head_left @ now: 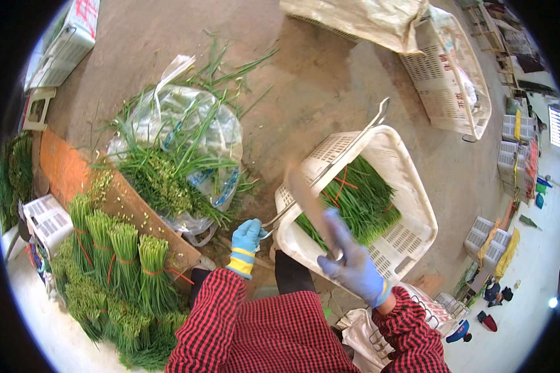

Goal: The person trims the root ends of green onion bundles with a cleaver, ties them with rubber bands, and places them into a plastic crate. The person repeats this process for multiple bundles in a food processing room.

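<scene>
My left hand (246, 245), in a blue glove with a yellow-striped cuff, is closed at the near end of the metal wire handle (340, 155) of a white plastic crate (415, 198). Bundles of green garlic chives (361, 196), tied with red bands, lie inside that crate. Over the crate's near left rim, my right hand (358, 267) in a purplish-blue glove grips a knife (309, 198). Its broad blade points up and away, smeared by motion, and the handle is mostly hidden by the fingers.
Left of the crate, a clear plastic bag (221, 133) bears loose chives and trimmings. Banded chive bundles (124, 248) stand beside a brown board (146, 214) at the lower left. A cloth-covered crate (429, 71) stands at the far right, and a white crate (65, 53) at the far left.
</scene>
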Demonstrator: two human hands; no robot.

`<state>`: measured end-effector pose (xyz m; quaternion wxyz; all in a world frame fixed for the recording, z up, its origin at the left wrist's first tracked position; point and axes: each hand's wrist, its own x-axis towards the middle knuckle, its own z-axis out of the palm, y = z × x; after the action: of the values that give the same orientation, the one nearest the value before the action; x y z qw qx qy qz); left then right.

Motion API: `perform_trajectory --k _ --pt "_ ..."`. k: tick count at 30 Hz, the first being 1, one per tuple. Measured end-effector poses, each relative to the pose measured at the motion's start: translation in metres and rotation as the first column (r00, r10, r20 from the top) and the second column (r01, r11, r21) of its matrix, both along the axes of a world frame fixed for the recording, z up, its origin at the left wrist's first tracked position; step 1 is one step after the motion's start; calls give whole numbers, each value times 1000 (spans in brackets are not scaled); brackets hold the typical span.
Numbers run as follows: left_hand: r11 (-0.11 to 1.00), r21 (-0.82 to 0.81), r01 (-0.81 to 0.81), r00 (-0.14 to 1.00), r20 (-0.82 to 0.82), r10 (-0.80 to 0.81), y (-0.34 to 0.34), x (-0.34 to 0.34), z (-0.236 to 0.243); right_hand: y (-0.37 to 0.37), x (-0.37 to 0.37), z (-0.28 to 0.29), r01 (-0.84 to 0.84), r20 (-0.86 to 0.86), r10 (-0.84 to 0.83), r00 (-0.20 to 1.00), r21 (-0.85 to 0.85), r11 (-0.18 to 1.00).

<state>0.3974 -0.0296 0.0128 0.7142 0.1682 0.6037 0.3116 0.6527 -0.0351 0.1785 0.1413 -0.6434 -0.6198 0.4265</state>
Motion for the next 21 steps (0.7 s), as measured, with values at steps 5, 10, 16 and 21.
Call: perform_trajectory --k 5,10,16,21 --pt "998 -45 49 997 -57 -52 2 -2 6 -30 40 -27 193 475 -228 850 123 973" --pt "998 -35 43 996 -75 -46 -7 3 9 46 28 -26 42 686 74 723 -151 988" --pt "993 61 98 978 -192 -85 -11 8 16 59 25 -5 -6 624 -40 780 71 997" --pt "997 57 58 982 -183 -47 -15 11 14 65 35 -16 -183 613 196 765 -85 980"
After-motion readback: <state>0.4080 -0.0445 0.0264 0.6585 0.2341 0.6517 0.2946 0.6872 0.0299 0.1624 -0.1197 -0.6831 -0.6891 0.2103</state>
